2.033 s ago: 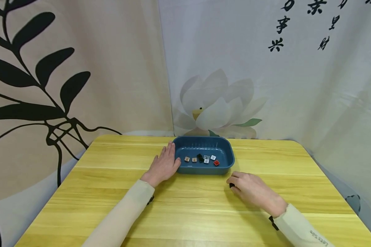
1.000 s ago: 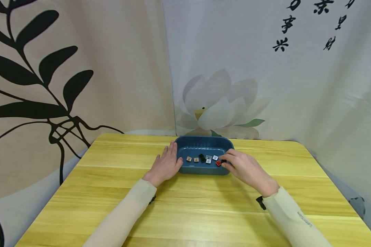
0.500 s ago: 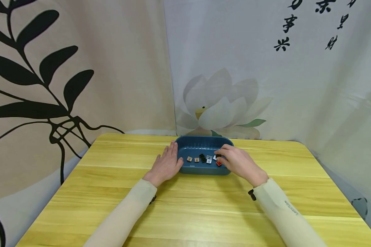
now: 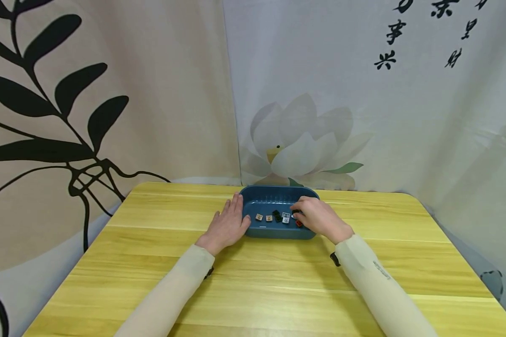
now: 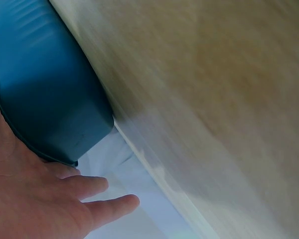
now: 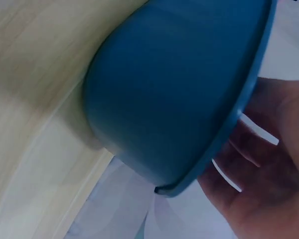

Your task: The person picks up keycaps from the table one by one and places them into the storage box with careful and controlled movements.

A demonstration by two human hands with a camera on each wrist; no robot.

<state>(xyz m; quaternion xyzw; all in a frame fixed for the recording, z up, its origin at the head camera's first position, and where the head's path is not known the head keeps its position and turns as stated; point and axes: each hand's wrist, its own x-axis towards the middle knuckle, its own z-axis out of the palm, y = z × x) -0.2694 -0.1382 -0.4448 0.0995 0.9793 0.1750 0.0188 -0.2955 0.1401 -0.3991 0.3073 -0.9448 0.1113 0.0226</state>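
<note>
My left hand [image 4: 224, 223] lies with straight fingers along the left end of a blue tray [image 4: 278, 232], thumb at its front left corner. The left wrist view shows that palm [image 5: 35, 199] against the rim. My right hand [image 4: 320, 217] reaches over the tray's right end and pinches a small black block [image 4: 296, 211] low inside. In the right wrist view the tray wall [image 6: 164, 94] hides the fingertips. Near them are a red block [image 4: 299, 224] and a white one [image 4: 286, 220]. Farther left sit dark blocks [image 4: 277, 216] and two cream blocks [image 4: 259, 217].
The tray stands at the back of a yellow wood-grain table [image 4: 253, 285], close to its far edge. Behind it hangs a pale curtain [image 4: 303, 56] printed with a lotus, dark leaves and characters.
From the table right of the tray, my right hand has carried the black block over the rim and leftward, down among the other blocks. My left hand has stayed at the tray's left end.
</note>
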